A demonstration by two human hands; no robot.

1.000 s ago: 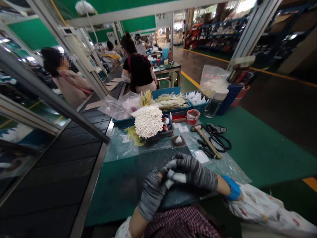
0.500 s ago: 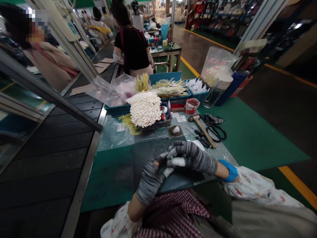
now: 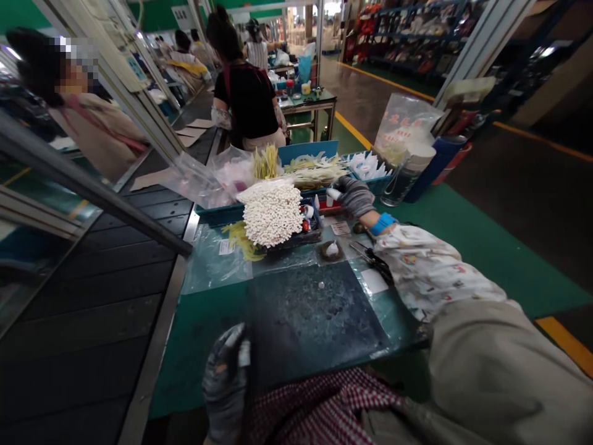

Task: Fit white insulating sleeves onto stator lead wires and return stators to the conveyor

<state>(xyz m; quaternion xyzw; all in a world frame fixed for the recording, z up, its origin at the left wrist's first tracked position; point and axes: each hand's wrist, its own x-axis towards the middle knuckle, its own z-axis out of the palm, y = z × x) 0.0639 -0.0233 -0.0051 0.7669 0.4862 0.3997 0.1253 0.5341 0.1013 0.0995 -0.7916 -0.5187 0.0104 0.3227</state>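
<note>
My right hand (image 3: 356,196), in a grey striped glove with white-covered fingertips, reaches over the red tray (image 3: 324,203) at the back of the table. Its fingers bend together; whatever they may hold is hidden. Low at the dark mat's left front edge is my left hand (image 3: 226,374), similarly gloved and blurred. Its fingers are loosely curved, apart from the thumb, with nothing visible in them. On the dark mat (image 3: 296,334) lies a small whitish round piece (image 3: 321,285). Behind it, a white pointed piece (image 3: 332,248) sits on a small brown round base.
A bundle of white-tipped stems (image 3: 273,213) stands by blue trays of pale yellow strips (image 3: 315,170) and white pieces (image 3: 368,164). Tools (image 3: 377,262) lie partly under my right sleeve. A clear bottle (image 3: 407,173) stands right, a slatted conveyor (image 3: 102,296) left. Co-workers (image 3: 248,93) sit beyond.
My hands were together above the mat. The right has moved forward to the red tray, the left back and left to the mat's edge. The small whitish piece now shows on the mat.
</note>
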